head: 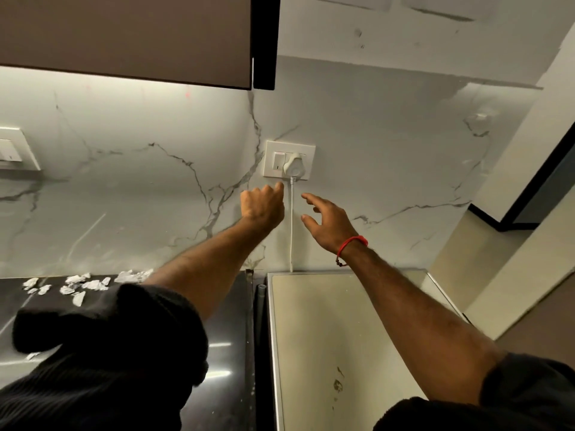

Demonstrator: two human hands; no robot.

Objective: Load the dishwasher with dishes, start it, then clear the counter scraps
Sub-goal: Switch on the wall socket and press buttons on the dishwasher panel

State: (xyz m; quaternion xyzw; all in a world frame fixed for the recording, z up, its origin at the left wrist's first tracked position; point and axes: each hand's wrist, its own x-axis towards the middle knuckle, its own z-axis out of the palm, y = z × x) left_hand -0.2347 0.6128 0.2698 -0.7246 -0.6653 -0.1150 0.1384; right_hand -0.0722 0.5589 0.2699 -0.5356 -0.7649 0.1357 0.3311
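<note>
A white wall socket plate (306, 152) on the marble backsplash carries a switch (278, 160) and a white plug (293, 164), whose cord (291, 225) drops behind the dishwasher's beige top (336, 321). My left hand (264, 205) is raised just below the switch, fingers curled with one fingertip stretched up close to the plate, holding nothing. My right hand (328, 220), with a red thread at the wrist, hovers to the right of the cord with fingers spread, touching nothing. Several crumpled white paper scraps (84, 284) lie on the black counter (227, 337) at the left.
A brown wall cabinet (124, 35) hangs overhead at the upper left. A second switch plate (14, 149) sits at the far left of the backsplash. A narrow gap with a grey pipe (260, 306) separates counter and dishwasher. A dark-framed opening (541, 194) is at the right.
</note>
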